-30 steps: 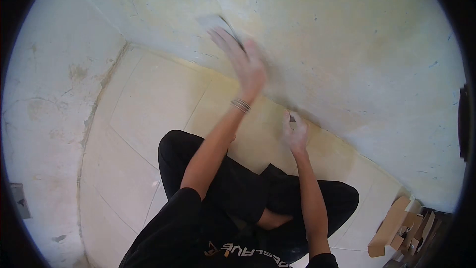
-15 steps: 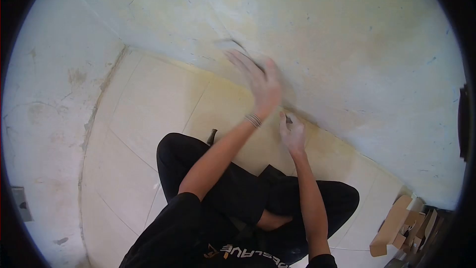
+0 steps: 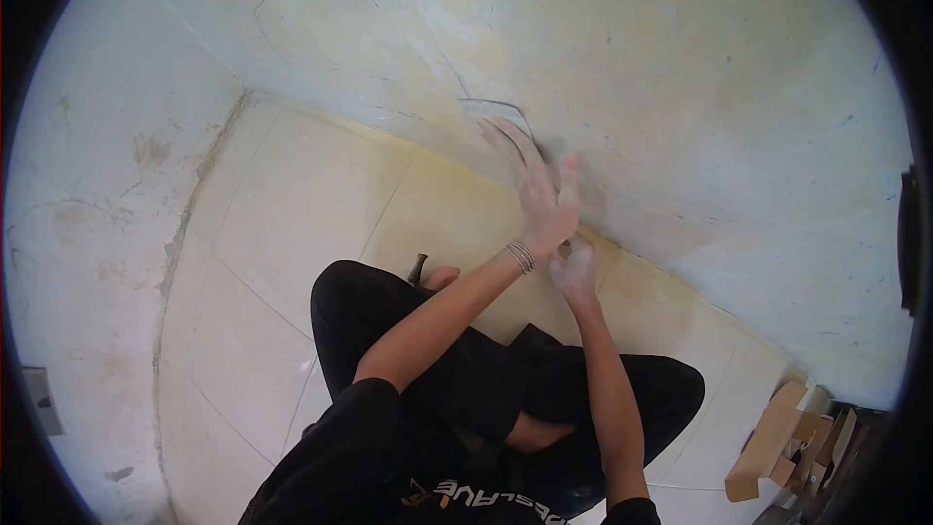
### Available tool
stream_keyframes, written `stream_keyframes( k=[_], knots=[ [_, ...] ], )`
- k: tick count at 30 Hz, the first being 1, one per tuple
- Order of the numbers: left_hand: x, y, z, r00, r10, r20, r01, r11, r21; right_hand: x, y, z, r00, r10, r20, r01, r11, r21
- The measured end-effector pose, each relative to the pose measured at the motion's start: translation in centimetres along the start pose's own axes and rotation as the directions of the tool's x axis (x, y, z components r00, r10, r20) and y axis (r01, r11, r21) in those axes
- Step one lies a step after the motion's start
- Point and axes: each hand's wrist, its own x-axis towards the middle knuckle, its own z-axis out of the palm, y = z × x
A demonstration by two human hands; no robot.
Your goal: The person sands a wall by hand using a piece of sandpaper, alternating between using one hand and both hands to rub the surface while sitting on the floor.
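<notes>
Head view: person sits cross-legged on cream tiled floor (image 3: 292, 204), facing pale plastered wall (image 3: 680, 87).
Left hand (image 3: 539, 194): fingers (image 3: 507, 143) spread flat, pressing thin grey sheet (image 3: 489, 106) against the wall low down, just above the floor joint.
Right hand (image 3: 576, 270): at wall base, touching left wrist by the metal bangles (image 3: 521, 255); fingers curled, can't tell what they hold.
Progress: judging by the surface, the patch around the sheet looks dull and even; cracks, blue flecks and yellow stains show elsewhere, so most of the wall looks unworked.
Nearby: dark tool handle (image 3: 418, 267) on floor by knee; brown cardboard boxes (image 3: 773, 442) well apart.
</notes>
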Motion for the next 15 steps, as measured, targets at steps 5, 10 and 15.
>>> stream_keyframes(
  k=[5,10,15],
  knots=[
    [5.9,-1.2,-2.7,0.990,0.118,-0.082,-0.113,0.992,0.058,0.3,-1.0,-0.5,0.994,0.097,-0.043,-0.097,0.995,0.008],
    [2.4,-0.7,-1.1,0.997,0.077,-0.019,-0.077,0.997,0.029,0.2,-0.5,0.1,0.998,0.056,-0.005,-0.056,0.998,-0.019],
    [1.3,-0.3,-0.6,0.989,0.145,-0.012,-0.144,0.988,0.060,0.3,-0.3,-0.5,0.994,0.101,0.041,-0.101,0.995,0.001]
  ],
)
